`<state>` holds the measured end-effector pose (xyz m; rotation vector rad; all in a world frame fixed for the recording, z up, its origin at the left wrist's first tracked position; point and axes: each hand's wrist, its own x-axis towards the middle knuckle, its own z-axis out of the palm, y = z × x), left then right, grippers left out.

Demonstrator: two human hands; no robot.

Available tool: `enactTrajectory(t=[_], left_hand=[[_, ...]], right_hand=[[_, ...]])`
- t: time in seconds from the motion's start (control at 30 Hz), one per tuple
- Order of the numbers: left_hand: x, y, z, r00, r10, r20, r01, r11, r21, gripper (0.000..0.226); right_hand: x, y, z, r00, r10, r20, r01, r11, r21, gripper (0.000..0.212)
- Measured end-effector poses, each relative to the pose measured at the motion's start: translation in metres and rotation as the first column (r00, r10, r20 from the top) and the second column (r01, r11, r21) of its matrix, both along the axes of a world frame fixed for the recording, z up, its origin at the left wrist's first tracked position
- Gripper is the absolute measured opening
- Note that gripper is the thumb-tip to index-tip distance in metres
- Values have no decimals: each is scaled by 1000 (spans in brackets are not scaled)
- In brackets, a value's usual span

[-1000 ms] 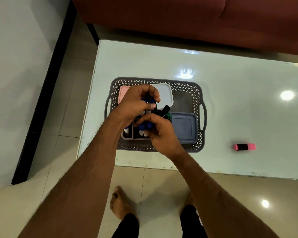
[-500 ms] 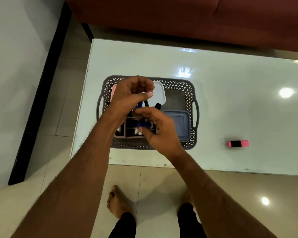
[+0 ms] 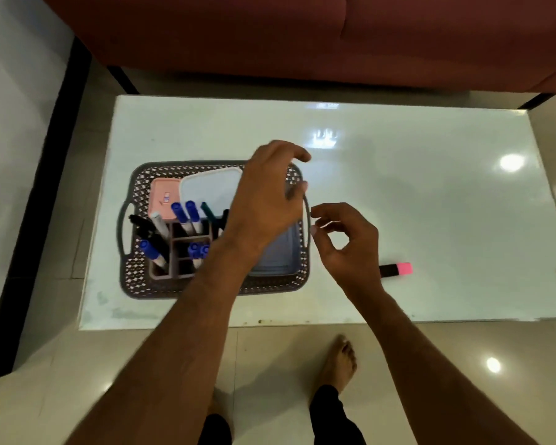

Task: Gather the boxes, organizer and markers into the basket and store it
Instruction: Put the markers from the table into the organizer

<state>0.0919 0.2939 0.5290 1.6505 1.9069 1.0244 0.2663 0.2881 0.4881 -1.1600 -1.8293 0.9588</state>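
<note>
Pink highlighter (image 3: 396, 270) still lying outside loaded basket (image 3: 135, 281); I'm hovering left hand (image 3: 265, 200), right hand (image 3: 347, 244), both loosely open, empty.

Desk (image 3: 398, 194): bare across the whole right half and along the far strip before the sofa (image 3: 302, 36).
Basket (image 3: 142, 277): crowded; upright markers (image 3: 187, 213) block its left side, lidded boxes fill the rest.
Left hand (image 3: 267, 200): hangs above the basket's right part, covering it.
Pink marker (image 3: 397, 269): lone obstacle on the right, just beyond the right hand (image 3: 347, 245).
</note>
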Motion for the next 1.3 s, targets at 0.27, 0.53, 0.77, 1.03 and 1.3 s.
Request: enactTrajectory(t=[0.27,0.53,0.77,1.03,1.3], left_hand=[[147,2,-69,977,-209,-45,185,933,-308,54],[215,-15,-123,938,-328,-110,230,828,-512,60],[222,-5,-123,960,-272,-71,199,838,-508,60],[189,-9,-97,999,-30,-28,19,947,-319,61],[98,-40,-38,967,218,-130,-207,974,93,58]], right_hand=[[126,20,-50,941,-50,334,73,996,-56,44],[192,17,-81,806,110,581,6,981,-194,67],[194,26,-90,780,64,623,47,986,-160,47],[150,45,-58,930,-57,362,110,986,-128,38],[24,46,14,987,-121,107,121,993,11,24]])
